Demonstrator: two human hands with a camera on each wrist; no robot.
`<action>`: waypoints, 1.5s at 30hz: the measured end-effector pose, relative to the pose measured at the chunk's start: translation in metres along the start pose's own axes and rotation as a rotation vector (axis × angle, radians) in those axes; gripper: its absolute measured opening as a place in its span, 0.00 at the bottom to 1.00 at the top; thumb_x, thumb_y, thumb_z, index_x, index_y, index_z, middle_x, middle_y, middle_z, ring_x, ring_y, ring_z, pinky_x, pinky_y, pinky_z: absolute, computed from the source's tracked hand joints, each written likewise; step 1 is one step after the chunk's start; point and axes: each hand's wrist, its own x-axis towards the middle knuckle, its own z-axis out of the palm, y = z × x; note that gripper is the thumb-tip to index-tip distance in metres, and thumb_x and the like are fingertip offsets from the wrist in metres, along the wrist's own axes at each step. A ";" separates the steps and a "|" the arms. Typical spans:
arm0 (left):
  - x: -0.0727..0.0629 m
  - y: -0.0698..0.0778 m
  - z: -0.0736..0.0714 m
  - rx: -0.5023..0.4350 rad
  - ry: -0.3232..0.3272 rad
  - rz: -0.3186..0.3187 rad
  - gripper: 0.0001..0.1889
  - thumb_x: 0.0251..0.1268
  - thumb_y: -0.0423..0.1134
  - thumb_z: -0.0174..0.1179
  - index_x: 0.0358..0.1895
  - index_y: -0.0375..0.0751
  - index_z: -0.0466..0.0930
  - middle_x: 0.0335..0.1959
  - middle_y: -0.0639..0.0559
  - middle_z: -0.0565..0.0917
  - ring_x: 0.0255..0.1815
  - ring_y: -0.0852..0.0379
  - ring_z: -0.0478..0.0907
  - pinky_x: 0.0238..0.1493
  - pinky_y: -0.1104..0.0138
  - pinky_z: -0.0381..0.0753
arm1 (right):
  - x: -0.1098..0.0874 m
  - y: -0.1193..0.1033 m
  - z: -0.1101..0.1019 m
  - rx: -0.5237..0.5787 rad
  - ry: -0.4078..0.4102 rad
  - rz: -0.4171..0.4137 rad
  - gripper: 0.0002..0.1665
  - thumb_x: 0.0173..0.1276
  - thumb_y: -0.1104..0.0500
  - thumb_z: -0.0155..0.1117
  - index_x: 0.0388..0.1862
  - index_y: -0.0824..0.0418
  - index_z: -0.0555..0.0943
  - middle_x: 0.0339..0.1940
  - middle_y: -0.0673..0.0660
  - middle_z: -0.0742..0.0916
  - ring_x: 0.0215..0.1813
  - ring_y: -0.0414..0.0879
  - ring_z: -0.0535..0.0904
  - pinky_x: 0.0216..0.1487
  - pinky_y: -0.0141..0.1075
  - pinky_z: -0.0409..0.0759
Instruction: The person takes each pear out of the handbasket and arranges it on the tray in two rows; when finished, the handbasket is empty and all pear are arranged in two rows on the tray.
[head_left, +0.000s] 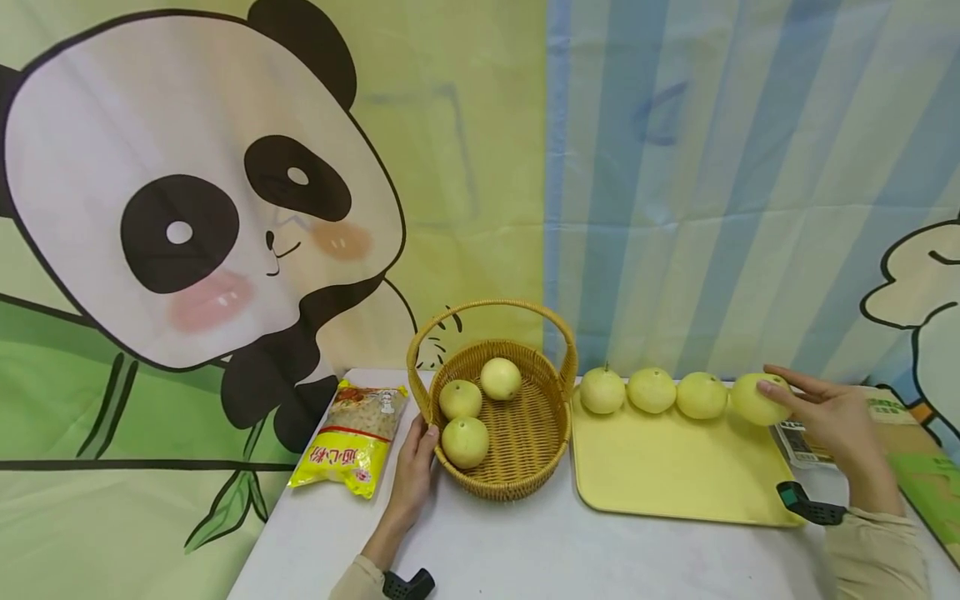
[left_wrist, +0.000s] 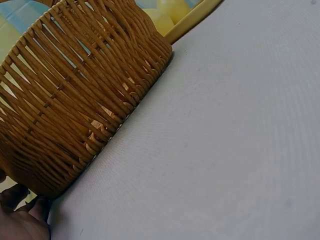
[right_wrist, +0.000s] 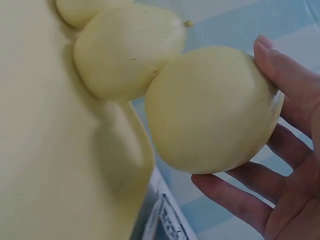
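A round wicker basket (head_left: pixel 528 450) with a tall arched handle stands on the table, three pale yellow pears (head_left: pixel 465 442) inside it on its left side. My left hand (head_left: pixel 414 462) holds the basket's left side; in the left wrist view a few fingers (left_wrist: pixel 20 200) show low by its base. To the right lies a yellow tray (head_left: pixel 675 475), where three pears (head_left: pixel 651 391) line up along the back edge. At the right end of that row my right hand (head_left: pixel 840 425) grips another pear (right_wrist: pixel 210 110), thumb on one side and fingers on the other, close against its neighbour (right_wrist: pixel 130 52).
Left of the basket lies a yellow and clear food packet (head_left: pixel 352 437). Beyond the tray's right edge are a dark-and-white printed package (head_left: pixel 806 448) and a brown and green box (head_left: pixel 918 458). A printed panda curtain (head_left: pixel 480 167) hangs behind the white table (head_left: pixel 510 550).
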 end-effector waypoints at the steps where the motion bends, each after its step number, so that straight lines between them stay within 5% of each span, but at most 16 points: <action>1: 0.000 0.000 0.000 0.000 0.000 -0.002 0.33 0.89 0.54 0.43 0.87 0.45 0.53 0.86 0.39 0.58 0.86 0.40 0.58 0.85 0.47 0.60 | 0.001 0.002 0.002 0.004 -0.001 -0.002 0.39 0.74 0.37 0.69 0.78 0.50 0.76 0.59 0.40 0.87 0.25 0.22 0.74 0.18 0.41 0.77; 5: -0.001 0.001 -0.002 -0.001 -0.006 0.001 0.33 0.89 0.54 0.42 0.87 0.44 0.52 0.86 0.37 0.57 0.86 0.39 0.56 0.85 0.46 0.59 | 0.007 0.011 0.009 -0.039 -0.004 -0.028 0.40 0.76 0.36 0.65 0.79 0.53 0.75 0.79 0.70 0.73 0.42 0.09 0.71 0.31 0.28 0.85; 7: -0.002 0.002 -0.003 0.000 -0.007 0.004 0.33 0.89 0.54 0.42 0.87 0.43 0.52 0.86 0.37 0.57 0.86 0.38 0.56 0.85 0.45 0.59 | 0.009 0.015 0.013 -0.054 -0.004 -0.029 0.41 0.77 0.35 0.64 0.80 0.54 0.74 0.79 0.76 0.70 0.43 0.10 0.71 0.36 0.24 0.86; 9: -0.002 0.002 -0.004 0.003 -0.005 0.005 0.33 0.89 0.54 0.42 0.87 0.43 0.52 0.86 0.37 0.57 0.86 0.38 0.56 0.85 0.45 0.59 | 0.011 0.017 0.017 -0.070 0.000 -0.039 0.41 0.77 0.35 0.63 0.80 0.56 0.74 0.79 0.77 0.70 0.46 0.20 0.78 0.36 0.23 0.85; 12: -0.002 0.003 -0.004 0.008 -0.002 0.005 0.33 0.89 0.54 0.42 0.87 0.44 0.52 0.86 0.37 0.58 0.86 0.38 0.57 0.85 0.45 0.59 | 0.013 0.019 0.023 -0.086 0.003 -0.055 0.41 0.78 0.35 0.61 0.79 0.58 0.73 0.79 0.78 0.70 0.58 0.49 0.86 0.34 0.21 0.82; 18: -0.004 0.004 -0.003 0.000 0.005 0.004 0.33 0.89 0.53 0.43 0.87 0.43 0.52 0.86 0.37 0.58 0.86 0.39 0.57 0.85 0.46 0.60 | 0.015 0.021 0.033 -0.097 -0.001 -0.053 0.41 0.78 0.34 0.60 0.80 0.56 0.73 0.77 0.78 0.72 0.55 0.41 0.82 0.32 0.25 0.81; 23: -0.004 0.003 -0.003 -0.008 0.005 0.003 0.33 0.89 0.53 0.43 0.87 0.44 0.52 0.86 0.37 0.58 0.86 0.39 0.57 0.85 0.46 0.60 | 0.014 0.021 0.035 -0.081 -0.030 -0.066 0.42 0.80 0.35 0.58 0.82 0.57 0.69 0.80 0.79 0.68 0.70 0.81 0.70 0.34 0.17 0.77; 26: -0.004 0.002 -0.003 -0.012 0.003 0.007 0.33 0.89 0.53 0.43 0.87 0.44 0.53 0.86 0.38 0.59 0.86 0.40 0.58 0.85 0.47 0.60 | 0.012 0.024 0.033 -0.095 -0.047 -0.097 0.42 0.81 0.37 0.58 0.84 0.57 0.67 0.80 0.78 0.68 0.70 0.83 0.68 0.40 0.21 0.82; 29: -0.004 0.000 -0.003 -0.010 0.003 0.009 0.33 0.89 0.53 0.43 0.87 0.45 0.53 0.86 0.38 0.59 0.86 0.40 0.58 0.85 0.47 0.60 | 0.012 0.028 0.031 -0.120 -0.067 -0.135 0.42 0.81 0.38 0.59 0.86 0.53 0.64 0.84 0.69 0.68 0.75 0.77 0.67 0.48 0.18 0.79; 32: -0.004 -0.001 -0.003 -0.011 0.004 0.007 0.33 0.89 0.53 0.43 0.87 0.45 0.53 0.86 0.38 0.59 0.86 0.40 0.58 0.85 0.47 0.61 | 0.011 0.027 0.028 -0.127 -0.077 -0.159 0.43 0.81 0.39 0.59 0.87 0.50 0.61 0.86 0.63 0.66 0.84 0.51 0.65 0.52 0.13 0.73; 33: -0.004 -0.002 -0.003 -0.012 0.003 0.008 0.33 0.89 0.53 0.43 0.87 0.45 0.53 0.86 0.38 0.59 0.86 0.40 0.58 0.85 0.47 0.61 | 0.010 0.026 0.028 -0.130 -0.070 -0.162 0.43 0.81 0.39 0.60 0.87 0.50 0.60 0.86 0.63 0.67 0.83 0.45 0.65 0.46 0.09 0.68; 34: -0.004 -0.002 -0.003 -0.013 0.003 0.008 0.33 0.89 0.53 0.43 0.87 0.45 0.53 0.86 0.38 0.59 0.86 0.40 0.58 0.85 0.47 0.61 | 0.009 0.021 0.029 -0.132 -0.053 -0.158 0.44 0.81 0.39 0.60 0.88 0.50 0.60 0.85 0.65 0.67 0.83 0.44 0.65 0.54 0.11 0.71; 37: -0.003 -0.001 -0.003 -0.010 0.006 0.010 0.33 0.88 0.53 0.44 0.87 0.44 0.53 0.86 0.38 0.59 0.86 0.40 0.58 0.85 0.47 0.61 | 0.004 0.000 0.034 -0.114 0.025 -0.148 0.45 0.80 0.39 0.62 0.87 0.51 0.60 0.84 0.71 0.66 0.85 0.53 0.63 0.78 0.37 0.75; 38: -0.003 -0.001 -0.003 -0.012 0.006 0.011 0.33 0.89 0.53 0.44 0.87 0.44 0.53 0.86 0.38 0.59 0.86 0.40 0.58 0.85 0.46 0.61 | 0.001 -0.011 0.036 -0.105 0.056 -0.146 0.45 0.79 0.39 0.63 0.87 0.52 0.61 0.84 0.71 0.66 0.84 0.61 0.62 0.81 0.48 0.72; 40: -0.002 0.001 -0.002 -0.013 0.005 0.013 0.33 0.88 0.53 0.44 0.87 0.44 0.53 0.86 0.38 0.59 0.86 0.40 0.58 0.85 0.47 0.61 | -0.005 -0.033 0.041 -0.087 0.127 -0.162 0.44 0.78 0.40 0.65 0.86 0.50 0.64 0.84 0.67 0.69 0.83 0.57 0.66 0.81 0.55 0.70; 45: -0.001 0.005 0.002 -0.023 -0.006 0.009 0.33 0.88 0.53 0.44 0.87 0.44 0.53 0.86 0.38 0.59 0.86 0.39 0.58 0.85 0.46 0.61 | -0.022 -0.085 0.056 0.010 0.163 -0.325 0.33 0.75 0.50 0.72 0.76 0.53 0.78 0.66 0.41 0.85 0.62 0.20 0.76 0.60 0.13 0.74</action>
